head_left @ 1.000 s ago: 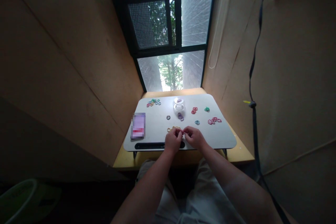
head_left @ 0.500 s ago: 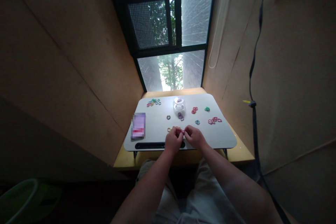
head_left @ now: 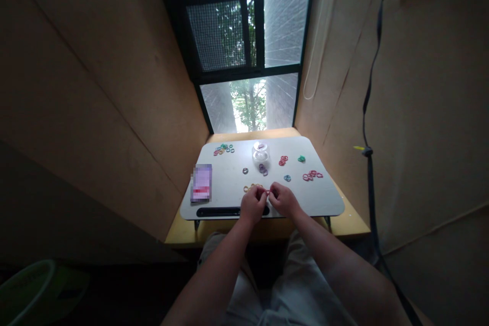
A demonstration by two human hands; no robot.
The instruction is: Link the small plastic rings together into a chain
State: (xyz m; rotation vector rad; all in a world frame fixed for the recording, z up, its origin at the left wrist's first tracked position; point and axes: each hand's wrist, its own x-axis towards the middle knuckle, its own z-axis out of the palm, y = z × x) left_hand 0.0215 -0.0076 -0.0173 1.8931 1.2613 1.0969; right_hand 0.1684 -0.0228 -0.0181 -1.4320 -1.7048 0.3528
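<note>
- Both bare forearms [head_left: 225, 265] angle forward over the lap and converge near the front edge of the white rectangular table [head_left: 225, 188]
- Left hand [head_left: 252, 205]: turned inward, fingers curled, pinching one end of a thin red ring-shaped band [head_left: 268, 191]
- Right hand [head_left: 283, 199]: bent in to face it, fingertips gripping the band's other end
- The red band spans the narrow gap between both sets of fingertips
- Small yellow round bands [head_left: 246, 189] lie just beyond the left hand

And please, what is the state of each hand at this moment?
Left hand: closed, pinching what looks like a red band.
Right hand: closed, pinching the same band.
</note>
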